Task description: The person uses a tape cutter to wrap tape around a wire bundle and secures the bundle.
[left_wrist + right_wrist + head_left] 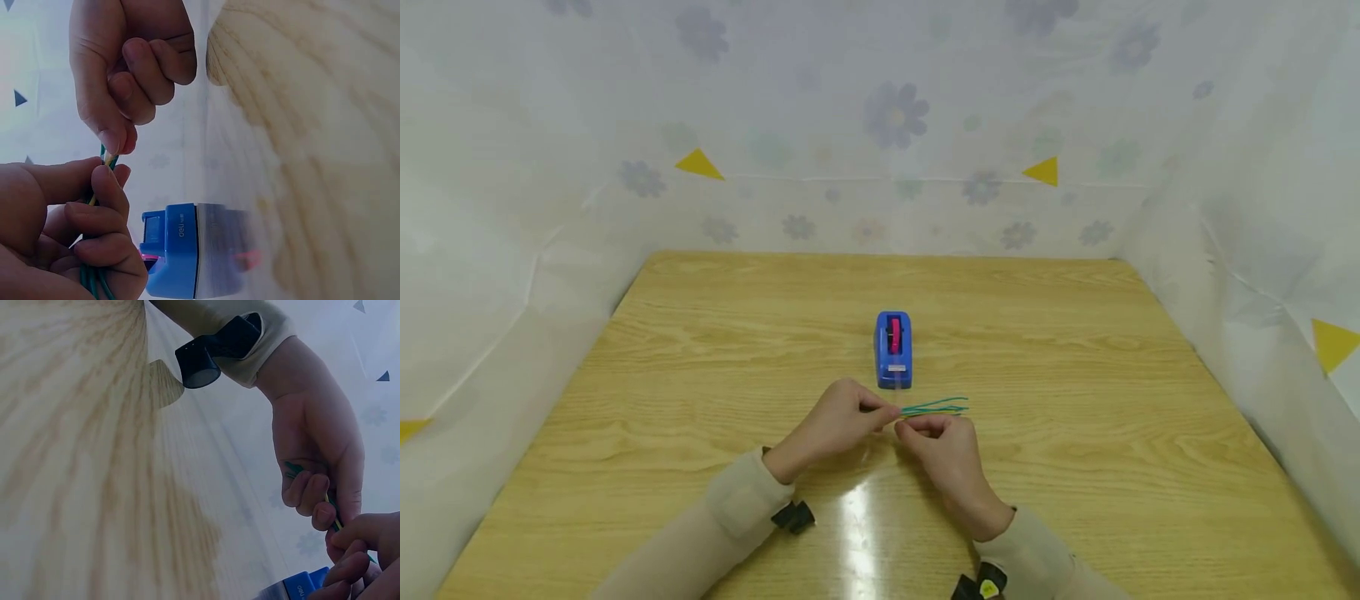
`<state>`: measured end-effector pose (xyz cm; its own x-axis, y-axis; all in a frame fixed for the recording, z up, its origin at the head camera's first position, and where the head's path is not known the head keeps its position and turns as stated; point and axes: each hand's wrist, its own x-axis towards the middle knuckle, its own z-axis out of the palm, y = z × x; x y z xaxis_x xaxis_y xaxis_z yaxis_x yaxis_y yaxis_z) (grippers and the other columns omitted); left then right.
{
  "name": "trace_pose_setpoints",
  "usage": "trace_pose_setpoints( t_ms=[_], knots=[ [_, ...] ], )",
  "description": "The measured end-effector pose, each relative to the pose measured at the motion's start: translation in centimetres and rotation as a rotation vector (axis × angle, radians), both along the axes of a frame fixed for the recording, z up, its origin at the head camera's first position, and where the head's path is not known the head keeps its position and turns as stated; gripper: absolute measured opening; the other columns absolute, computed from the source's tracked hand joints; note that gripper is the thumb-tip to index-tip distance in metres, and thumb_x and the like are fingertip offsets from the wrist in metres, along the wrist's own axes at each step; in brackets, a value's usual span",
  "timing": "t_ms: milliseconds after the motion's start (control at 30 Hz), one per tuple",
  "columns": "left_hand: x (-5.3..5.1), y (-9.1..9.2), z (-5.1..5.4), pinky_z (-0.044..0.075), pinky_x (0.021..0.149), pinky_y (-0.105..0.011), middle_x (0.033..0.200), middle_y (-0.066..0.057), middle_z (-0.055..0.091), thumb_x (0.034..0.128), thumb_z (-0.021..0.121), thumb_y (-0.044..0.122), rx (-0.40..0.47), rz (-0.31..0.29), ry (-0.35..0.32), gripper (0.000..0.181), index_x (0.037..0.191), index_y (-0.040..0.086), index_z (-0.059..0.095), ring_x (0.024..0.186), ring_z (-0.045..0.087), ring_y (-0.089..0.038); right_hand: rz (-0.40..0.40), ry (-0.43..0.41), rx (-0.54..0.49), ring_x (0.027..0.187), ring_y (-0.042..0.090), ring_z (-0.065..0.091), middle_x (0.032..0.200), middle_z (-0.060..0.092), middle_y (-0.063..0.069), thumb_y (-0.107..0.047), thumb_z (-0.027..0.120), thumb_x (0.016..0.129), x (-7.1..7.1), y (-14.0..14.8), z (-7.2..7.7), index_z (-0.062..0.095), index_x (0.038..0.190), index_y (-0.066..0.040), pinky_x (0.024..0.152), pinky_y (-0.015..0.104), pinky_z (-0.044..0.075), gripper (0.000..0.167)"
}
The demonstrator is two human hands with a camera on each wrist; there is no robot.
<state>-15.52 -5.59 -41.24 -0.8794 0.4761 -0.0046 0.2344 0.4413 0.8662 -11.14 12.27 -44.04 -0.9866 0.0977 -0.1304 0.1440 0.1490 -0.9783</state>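
Note:
A small bundle of thin green and yellow wires (936, 408) lies crosswise between my two hands, just above the table. My left hand (842, 417) grips the bundle near its middle; green ends (292, 467) show at the palm in the right wrist view. My right hand (951, 458) pinches the wires between thumb and forefinger, right beside the left fingertips. Loose wire ends fan out to the right past the right fingers. Beyond the hands stands a blue tape dispenser (894, 377) with a pink core; neither hand touches it.
The wood-grained table (737, 333) spreads around the hands. White flowered sheeting (820, 108) encloses the back and sides, with yellow triangles (700, 164) on it. Black wrist cameras (793, 517) sit at both cuffs.

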Motion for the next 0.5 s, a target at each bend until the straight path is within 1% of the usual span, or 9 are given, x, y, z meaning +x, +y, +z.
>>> trace_pose_setpoints(
  t_ms=[133, 233, 300, 500],
  knots=[
    [0.04, -0.05, 0.08, 0.035, 0.048, -0.023, 0.076, -0.002, 0.071, 0.0951, 0.068, 0.024, 0.003, 0.008, -0.007, 0.017, 0.091, 0.014, 0.082, 0.052, 0.044, -0.008, 0.010, -0.020, -0.005, 0.063, 0.009, 0.056, 0.074, 0.069, 0.005, -0.005, 0.077, 0.085, 0.07, -0.05, 0.16, 0.076, 0.088, 0.005, 0.053, 0.020, 0.044, 0.011],
    [0.00, -0.08, 0.05, 0.034, 0.047, -0.023, 0.074, -0.002, 0.070, 0.0952, 0.068, 0.023, -0.003, 0.008, -0.009, 0.016, 0.090, 0.015, 0.081, 0.050, 0.044, -0.008, 0.018, -0.034, -0.009, 0.063, 0.010, 0.056, 0.074, 0.069, 0.006, -0.002, 0.075, 0.086, 0.13, -0.04, 0.30, 0.075, 0.088, 0.007, 0.053, 0.019, 0.044, 0.010],
    [-0.04, -0.10, 0.03, 0.033, 0.046, -0.022, 0.074, -0.002, 0.070, 0.0953, 0.068, 0.022, -0.005, 0.007, -0.007, 0.016, 0.089, 0.015, 0.081, 0.050, 0.043, -0.008, 0.021, -0.037, -0.013, 0.063, 0.010, 0.056, 0.074, 0.068, 0.006, -0.003, 0.076, 0.086, 0.18, -0.03, 0.35, 0.075, 0.089, 0.007, 0.053, 0.019, 0.044, 0.010],
    [-0.16, -0.17, -0.02, 0.033, 0.046, -0.022, 0.072, 0.000, 0.069, 0.0948, 0.069, 0.021, -0.004, 0.003, 0.003, 0.015, 0.088, 0.015, 0.081, 0.050, 0.043, -0.007, 0.037, -0.007, -0.034, 0.062, 0.009, 0.054, 0.074, 0.068, 0.006, -0.008, 0.077, 0.085, 0.34, 0.05, 0.32, 0.076, 0.089, 0.003, 0.052, 0.020, 0.042, 0.012]
  ],
)
